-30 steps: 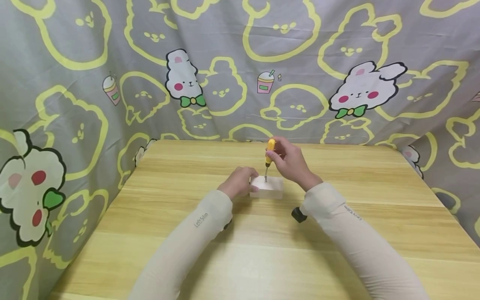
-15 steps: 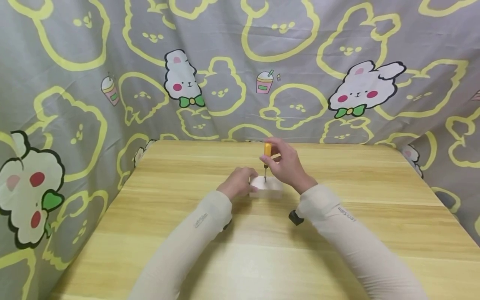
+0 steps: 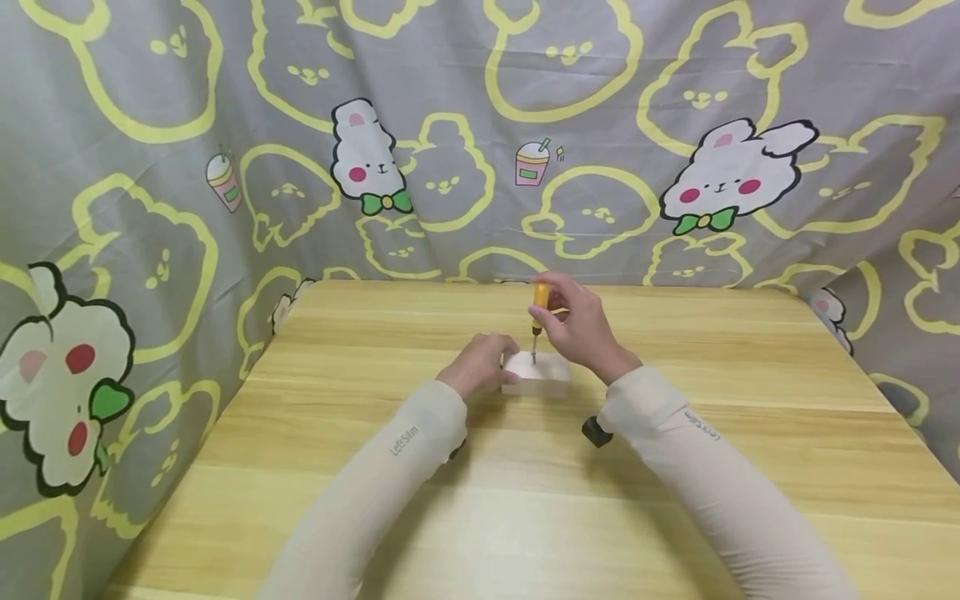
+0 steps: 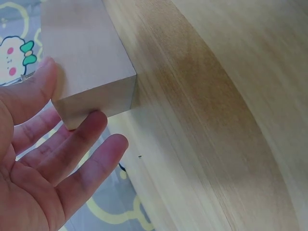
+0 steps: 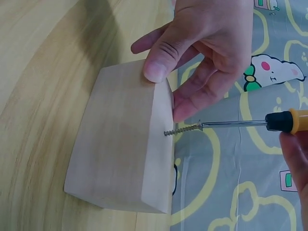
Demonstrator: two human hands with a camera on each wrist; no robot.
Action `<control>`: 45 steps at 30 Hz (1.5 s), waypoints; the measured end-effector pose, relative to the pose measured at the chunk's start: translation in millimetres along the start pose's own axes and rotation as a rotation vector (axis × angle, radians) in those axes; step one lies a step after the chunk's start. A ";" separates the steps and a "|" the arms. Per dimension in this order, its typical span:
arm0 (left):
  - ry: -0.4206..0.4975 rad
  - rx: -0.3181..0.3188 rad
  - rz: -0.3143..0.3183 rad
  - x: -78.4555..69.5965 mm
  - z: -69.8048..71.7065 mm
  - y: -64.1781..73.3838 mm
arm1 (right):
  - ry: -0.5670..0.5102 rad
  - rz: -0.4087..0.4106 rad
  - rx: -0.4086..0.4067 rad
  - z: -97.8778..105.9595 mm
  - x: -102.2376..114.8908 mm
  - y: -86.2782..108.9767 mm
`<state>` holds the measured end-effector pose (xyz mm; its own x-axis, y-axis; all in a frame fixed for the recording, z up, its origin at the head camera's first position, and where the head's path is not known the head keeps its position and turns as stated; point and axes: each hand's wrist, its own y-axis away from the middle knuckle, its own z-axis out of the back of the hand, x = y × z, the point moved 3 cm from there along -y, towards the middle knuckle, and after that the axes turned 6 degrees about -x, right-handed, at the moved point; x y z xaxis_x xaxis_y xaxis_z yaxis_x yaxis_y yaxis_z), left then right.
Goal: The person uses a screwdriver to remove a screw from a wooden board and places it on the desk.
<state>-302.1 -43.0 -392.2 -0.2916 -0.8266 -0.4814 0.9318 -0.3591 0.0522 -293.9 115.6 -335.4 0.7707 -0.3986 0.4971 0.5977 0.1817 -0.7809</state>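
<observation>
Wooden block (image 3: 538,387) lying on the counter (image 3: 480,525), toward its far side, in front of the person. Pale wood, plain flat faces, sharp edges.

Left hand (image 3: 476,364) gripping the block by its left end. In the left wrist view the thumb is pressing along one side; a fingertip is touching the end face, while the little finger is standing clear of the wood.

Right hand (image 3: 581,325) holding a screwdriver (image 3: 541,297) above the block, thumb and fingers pinching the yellow handle. Tool standing nearly upright, shaft pointing down.

Screw (image 5: 184,130) standing between tool and wood, in line with the shaft. In the right wrist view the screwdriver tip is meeting the screw head, and the screw's point is meeting the block's upper face. Most of the thread is showing; how deep the point is sitting, I cannot tell.

Pale sleeves (image 3: 375,483) are covering both forearms, lettering running along each. A small black object (image 3: 597,431) is showing beside the right cuff. Behind the counter, a grey curtain (image 3: 450,75) is hanging, printed with yellow outlines and white rabbits.
</observation>
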 end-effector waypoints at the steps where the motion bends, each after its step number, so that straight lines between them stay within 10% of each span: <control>1: -0.001 0.000 0.000 0.0 -0.3 0.1 | -0.010 0.004 0.000 0.0 0.0 0.0; 45: -0.029 -0.025 -0.021 0.4 -1.6 1.2 | 0.005 0.064 -0.100 -12.1 -2.1 8.2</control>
<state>-300.7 -43.1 -393.8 -0.3173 -0.8310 -0.4569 0.9302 -0.3664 0.0205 -293.2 107.0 -347.4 0.8054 -0.3940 0.4429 0.5218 0.1166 -0.8451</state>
